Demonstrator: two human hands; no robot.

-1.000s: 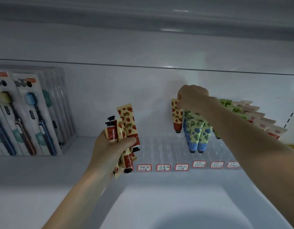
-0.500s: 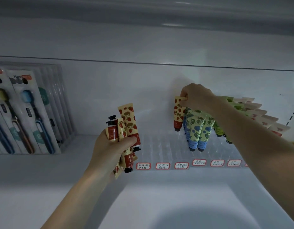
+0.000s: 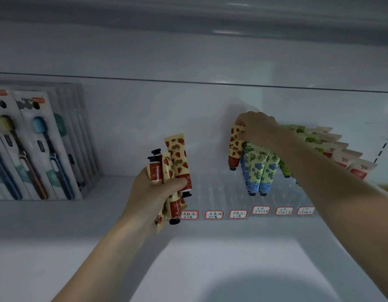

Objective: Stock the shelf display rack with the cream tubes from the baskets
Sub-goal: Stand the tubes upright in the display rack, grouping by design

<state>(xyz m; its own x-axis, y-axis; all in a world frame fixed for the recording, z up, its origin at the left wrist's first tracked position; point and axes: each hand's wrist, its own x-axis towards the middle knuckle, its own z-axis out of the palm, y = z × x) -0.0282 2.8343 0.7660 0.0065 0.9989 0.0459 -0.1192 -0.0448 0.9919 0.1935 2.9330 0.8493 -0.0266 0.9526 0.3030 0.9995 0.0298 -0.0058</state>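
Red-and-cream strawberry tube (image 3: 234,149) hangs cap-down from my right hand (image 3: 257,127), pinched by its crimped top so I can lower it into the clear rack (image 3: 219,188), just left of the blue-flowered tubes (image 3: 257,168). My left hand (image 3: 153,192) grips the spare bundle (image 3: 176,162) nearer, leaving the rack's empty left columns open.

Toothbrush packs (image 3: 33,149) left of tube rack (image 3: 243,192)

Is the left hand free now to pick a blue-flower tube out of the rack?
Probably not: the left hand grips a full bundle of strawberry tubes, though the way to the blue-flower tubes looks open.
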